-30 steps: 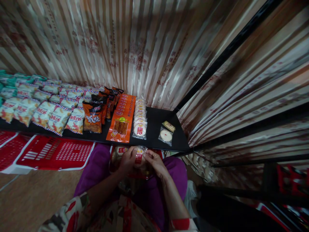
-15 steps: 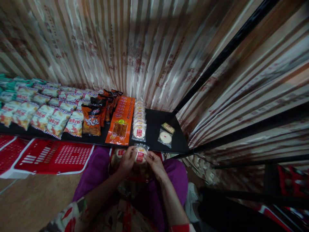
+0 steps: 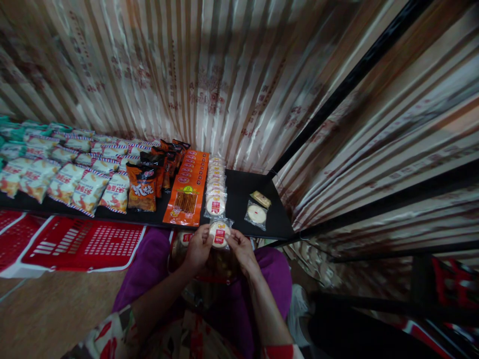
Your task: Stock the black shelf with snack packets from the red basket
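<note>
Between my two hands is a wrapped rice cracker (image 3: 219, 233), round and pale with a red label, in clear film. My left hand (image 3: 199, 248) pinches its left side and my right hand (image 3: 240, 248) its right side, at the shelf's front edge. Just beyond it, a row of wrapped rice crackers (image 3: 216, 187) runs back along the black shelf (image 3: 237, 199). Below my hands, a red basket (image 3: 219, 279) on my lap holds more wrapped crackers (image 3: 186, 238), partly hidden by my hands.
Left of the row lie an orange snack packet (image 3: 186, 192), orange-black bags (image 3: 142, 187) and several white snack bags (image 3: 88, 189). A single wrapped cracker (image 3: 256, 213) and a small yellowish packet (image 3: 261, 199) sit at right. Red baskets (image 3: 86, 242) stand below left. A black pole (image 3: 337, 99) rises at right.
Both hands have moved slightly up and forward with the wrapped cracker, bringing it nearer the front of the row. The things on the shelf look the same.
</note>
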{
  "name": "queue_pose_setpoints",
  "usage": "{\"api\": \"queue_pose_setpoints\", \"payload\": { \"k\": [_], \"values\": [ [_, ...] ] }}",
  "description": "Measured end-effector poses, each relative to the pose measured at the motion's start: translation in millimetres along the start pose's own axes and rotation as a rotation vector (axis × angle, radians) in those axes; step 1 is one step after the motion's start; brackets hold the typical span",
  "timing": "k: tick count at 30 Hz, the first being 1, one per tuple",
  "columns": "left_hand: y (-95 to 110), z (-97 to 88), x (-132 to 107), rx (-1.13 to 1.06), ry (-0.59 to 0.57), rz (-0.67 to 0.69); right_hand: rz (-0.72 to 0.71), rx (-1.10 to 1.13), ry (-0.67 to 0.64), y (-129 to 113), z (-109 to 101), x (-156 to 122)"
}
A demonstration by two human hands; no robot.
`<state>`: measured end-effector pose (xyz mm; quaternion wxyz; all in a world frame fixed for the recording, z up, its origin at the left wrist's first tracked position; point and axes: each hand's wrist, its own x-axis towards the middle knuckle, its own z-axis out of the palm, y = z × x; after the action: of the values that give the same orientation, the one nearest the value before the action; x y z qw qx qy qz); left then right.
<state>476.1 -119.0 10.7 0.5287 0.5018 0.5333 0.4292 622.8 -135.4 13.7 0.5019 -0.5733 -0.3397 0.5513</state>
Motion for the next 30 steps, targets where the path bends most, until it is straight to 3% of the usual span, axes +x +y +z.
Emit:
{"api": "queue_pose_setpoints", "payload": {
  "k": [10, 15, 22, 30],
  "values": [
    [13.5, 2.2, 15.0, 0.014, 0.016, 0.052, -0.106, -0.227, 0.05, -11.6, 0.1, 5.4],
    [19.0, 1.5, 23.2, 0.08, 0.083, 0.087, -0.159, -0.259, 0.082, -13.7, 1.8, 19.3],
    [31.2, -3.8, 29.3, 0.311, 0.095, 0.164, -0.254, -0.523, 0.154, -17.2, 5.6, 38.1],
    [38.3, -8.2, 38.4, 0.54, 0.089, 0.183, -0.299, -0.807, 0.224, -30.3, 17.2, 40.2]
  ]
}}
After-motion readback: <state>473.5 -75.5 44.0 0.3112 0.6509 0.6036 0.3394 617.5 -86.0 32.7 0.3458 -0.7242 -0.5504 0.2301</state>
